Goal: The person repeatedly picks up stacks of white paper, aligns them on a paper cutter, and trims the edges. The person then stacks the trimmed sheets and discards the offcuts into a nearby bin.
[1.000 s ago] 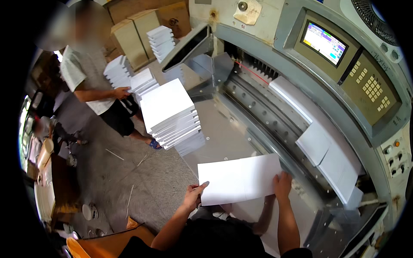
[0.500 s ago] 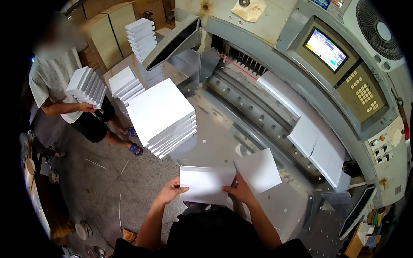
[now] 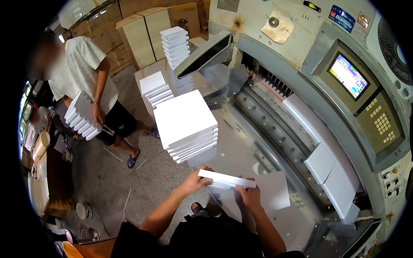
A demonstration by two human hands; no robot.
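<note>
My left hand (image 3: 196,182) and my right hand (image 3: 249,197) grip the two ends of a thin stack of white paper (image 3: 227,177). It is tipped up, so mostly its narrow long edge faces me. Below and to the right, a flat white sheet or thin pile (image 3: 277,189) lies on the metal table (image 3: 234,161) of a paper cutter. A tall pile of white paper blocks (image 3: 186,118) stands to the far left of my hands, its layers slightly offset. More white paper (image 3: 329,165) rests deeper in the cutter, along its far side.
Smaller paper stacks (image 3: 155,86) and a taller one (image 3: 174,43) stand beyond the big pile. At left a person (image 3: 88,73) carries paper blocks (image 3: 82,116). The cutter has a lit screen (image 3: 349,75) and keypad (image 3: 382,122). Paper strips (image 3: 127,202) litter the floor.
The paper in my hands has been tilted from broad face toward me to edge-on, and sits slightly further right. The other person has turned and moved with the blocks. My view has shifted left.
</note>
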